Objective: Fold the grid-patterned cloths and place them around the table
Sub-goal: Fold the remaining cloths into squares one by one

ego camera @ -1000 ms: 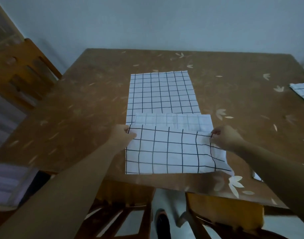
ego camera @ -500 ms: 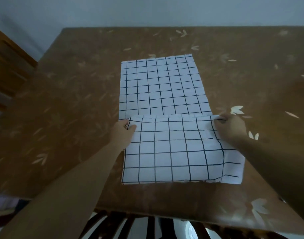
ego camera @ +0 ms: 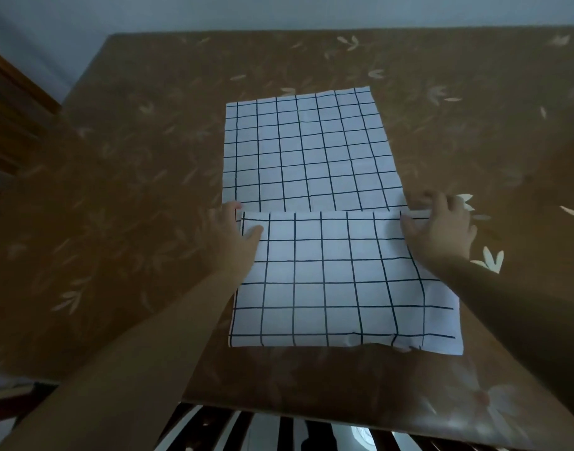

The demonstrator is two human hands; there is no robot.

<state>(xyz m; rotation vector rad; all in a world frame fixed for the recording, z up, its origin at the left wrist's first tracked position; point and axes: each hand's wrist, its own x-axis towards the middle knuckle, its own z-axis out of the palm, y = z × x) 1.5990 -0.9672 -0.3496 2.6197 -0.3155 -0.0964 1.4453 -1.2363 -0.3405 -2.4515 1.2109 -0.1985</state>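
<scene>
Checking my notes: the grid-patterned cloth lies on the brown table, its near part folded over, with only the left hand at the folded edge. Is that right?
Not only the left: the head view shows the left hand and the right hand each holding a corner of the folded edge. The rest stands: grid-patterned cloth on the brown table, near part folded over.

I see a glossy brown desk (ego camera: 123, 196) printed with pale leaves, a plain grey-blue wall (ego camera: 279, 11) behind, a brown wooden chair (ego camera: 12, 118) at left, and dark chair slats (ego camera: 279, 431) below the near edge. The light is dim.
</scene>
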